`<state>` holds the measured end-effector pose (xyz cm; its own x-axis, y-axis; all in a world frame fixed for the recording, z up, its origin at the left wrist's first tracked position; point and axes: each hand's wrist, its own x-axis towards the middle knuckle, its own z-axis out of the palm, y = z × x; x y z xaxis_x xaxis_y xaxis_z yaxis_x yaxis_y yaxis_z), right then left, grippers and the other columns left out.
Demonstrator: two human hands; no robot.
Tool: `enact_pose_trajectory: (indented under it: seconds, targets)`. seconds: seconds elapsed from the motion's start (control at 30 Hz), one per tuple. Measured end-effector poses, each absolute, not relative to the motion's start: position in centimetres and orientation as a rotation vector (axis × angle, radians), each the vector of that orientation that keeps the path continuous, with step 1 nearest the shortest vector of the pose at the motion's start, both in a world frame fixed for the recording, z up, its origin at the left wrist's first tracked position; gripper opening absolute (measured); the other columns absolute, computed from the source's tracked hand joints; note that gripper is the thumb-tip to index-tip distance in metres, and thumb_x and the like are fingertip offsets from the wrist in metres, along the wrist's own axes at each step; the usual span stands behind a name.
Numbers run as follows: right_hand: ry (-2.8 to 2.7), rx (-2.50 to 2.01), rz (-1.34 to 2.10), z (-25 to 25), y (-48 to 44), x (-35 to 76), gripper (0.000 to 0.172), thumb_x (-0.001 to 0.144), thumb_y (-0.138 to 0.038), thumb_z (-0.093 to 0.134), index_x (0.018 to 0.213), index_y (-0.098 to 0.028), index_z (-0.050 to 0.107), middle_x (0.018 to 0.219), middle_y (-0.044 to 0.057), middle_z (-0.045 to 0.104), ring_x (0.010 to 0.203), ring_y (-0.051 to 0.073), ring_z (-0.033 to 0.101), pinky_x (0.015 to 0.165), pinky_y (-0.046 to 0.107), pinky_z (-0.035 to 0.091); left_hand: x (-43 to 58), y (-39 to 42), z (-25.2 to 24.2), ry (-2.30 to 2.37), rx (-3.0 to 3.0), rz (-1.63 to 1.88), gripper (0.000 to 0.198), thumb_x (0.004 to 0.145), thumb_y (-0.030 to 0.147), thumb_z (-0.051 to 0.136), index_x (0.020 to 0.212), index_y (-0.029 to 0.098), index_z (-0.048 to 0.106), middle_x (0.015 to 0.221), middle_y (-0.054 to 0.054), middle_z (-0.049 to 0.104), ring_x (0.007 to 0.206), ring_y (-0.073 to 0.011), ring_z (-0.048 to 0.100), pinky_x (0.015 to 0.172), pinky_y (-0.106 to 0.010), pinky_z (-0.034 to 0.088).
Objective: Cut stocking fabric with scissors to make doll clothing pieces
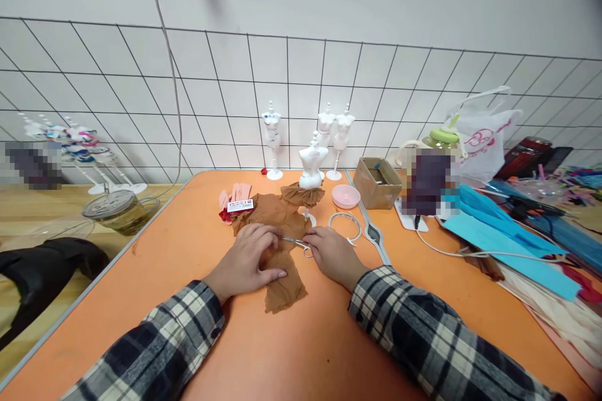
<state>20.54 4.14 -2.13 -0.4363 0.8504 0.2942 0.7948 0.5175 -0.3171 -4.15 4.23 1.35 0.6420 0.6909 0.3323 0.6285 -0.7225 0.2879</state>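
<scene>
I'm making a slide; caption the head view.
Left hand on brown fabric, right hand at small scissors, a white mannequin beyond.

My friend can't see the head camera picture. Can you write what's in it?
A left hand rests on brown cloth while the right hand holds small scissors over it, on an orange table. Behind them stands a white dress form with a brown ruffle around it.

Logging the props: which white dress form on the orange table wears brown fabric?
The front dress form, with ruffled brown fabric below its torso; no brown shows on the three behind.
</scene>
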Motion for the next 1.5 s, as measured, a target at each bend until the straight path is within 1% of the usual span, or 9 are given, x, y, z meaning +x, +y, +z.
enact_pose_trajectory:
  seconds: [0.23,0.37,0.5,0.57,0.67,0.77,1.0,1.27,1.5]
  targets:
    - [-2.057,-1.387,-0.021,-0.3,3.2,25.0,0.019,0.091,-0.024,0.048,0.097,-0.019,0.065,0.091,0.007,0.066,0.088,0.020,0.059,0.080,0.031,0.043,-2.3,1.6,2.0,0.570,2.971,0.449,0.027,0.093,0.037,0.050,0.076,0.021,0.063,0.073,-0.007,0.064,0.077,-0.0211,0.054,0.071,-0.036,0.041]
    - [-1.842,-1.586,-0.114,-0.4,3.1,30.9,0.017,0.085,-0.027,0.049,0.089,-0.019,0.063,0.076,0.005,0.061,0.072,0.020,0.056,0.068,0.033,0.043,-1.5,1.5,1.6,0.551,2.942,0.477,0.028,0.095,0.033,0.046,0.080,0.021,0.066,0.071,-0.006,0.066,0.075,-0.0201,0.056,0.069,-0.035,0.041]
    - [-2.265,-1.309,0.010,-0.9,3.1,33.2,0.036,0.076,-0.022,0.056,0.111,-0.020,0.061,0.114,0.010,0.063,0.108,0.026,0.055,0.094,0.042,0.042,-1.8,2.0,1.3,0.568,2.887,0.506,0.026,0.096,0.030,0.044,0.086,0.022,0.067,0.074,-0.006,0.069,0.076,-0.0193,0.057,0.071,-0.034,0.042]
    - [-2.353,-1.281,0.032,-1.0,3.3,32.8,0.034,0.078,-0.023,0.058,0.112,-0.022,0.062,0.120,0.009,0.062,0.114,0.026,0.053,0.098,0.044,0.039,-2.0,2.1,1.3,0.570,2.894,0.521,0.026,0.096,0.029,0.045,0.085,0.021,0.067,0.074,-0.005,0.069,0.075,-0.0193,0.057,0.070,-0.035,0.042]
    - [-2.392,-1.315,0.057,-1.2,3.7,32.1,0.016,0.087,-0.025,0.054,0.096,-0.021,0.066,0.105,0.008,0.067,0.104,0.023,0.057,0.093,0.040,0.042,-1.9,2.1,1.2,0.569,2.897,0.527,0.027,0.096,0.029,0.045,0.085,0.021,0.068,0.072,-0.006,0.069,0.074,-0.0196,0.057,0.068,-0.035,0.042]
    - [-2.381,-1.326,0.123,-1.6,4.0,31.9,0.018,0.090,-0.028,0.051,0.087,-0.021,0.067,0.093,0.007,0.069,0.095,0.021,0.059,0.090,0.038,0.042,-1.8,2.0,1.1,0.565,2.866,0.519,0.029,0.097,0.030,0.042,0.089,0.022,0.069,0.073,-0.006,0.069,0.076,-0.0199,0.058,0.070,-0.035,0.044]
    - [-1.685,-1.613,0.389,-2.5,4.2,31.4,0.021,0.085,-0.040,0.054,0.089,-0.022,0.065,0.087,0.003,0.073,0.082,0.020,0.068,0.074,0.032,0.049,-0.6,0.8,1.6,0.573,2.697,0.649,0.024,0.094,0.029,0.047,0.082,0.020,0.066,0.075,-0.006,0.068,0.073,-0.0185,0.057,0.070,-0.033,0.043]
    - [-1.682,-1.588,0.720,-2.8,4.2,30.3,0.015,0.084,-0.030,0.053,0.095,-0.023,0.060,0.081,0.000,0.074,0.078,0.018,0.070,0.071,0.028,0.050,1.9,-1.5,1.3,0.527,2.569,0.561,0.021,0.093,0.029,0.049,0.083,0.020,0.066,0.080,-0.006,0.068,0.078,-0.0187,0.058,0.073,-0.033,0.043]
    - [-1.881,-1.865,0.030,-1.4,3.9,29.5,0.017,0.087,-0.031,0.051,0.088,-0.020,0.064,0.084,0.008,0.072,0.079,0.023,0.066,0.070,0.032,0.041,2.3,-1.6,1.3,0.622,2.522,0.598,0.023,0.095,0.028,0.047,0.082,0.019,0.064,0.077,-0.005,0.066,0.076,-0.0177,0.056,0.075,-0.033,0.042]
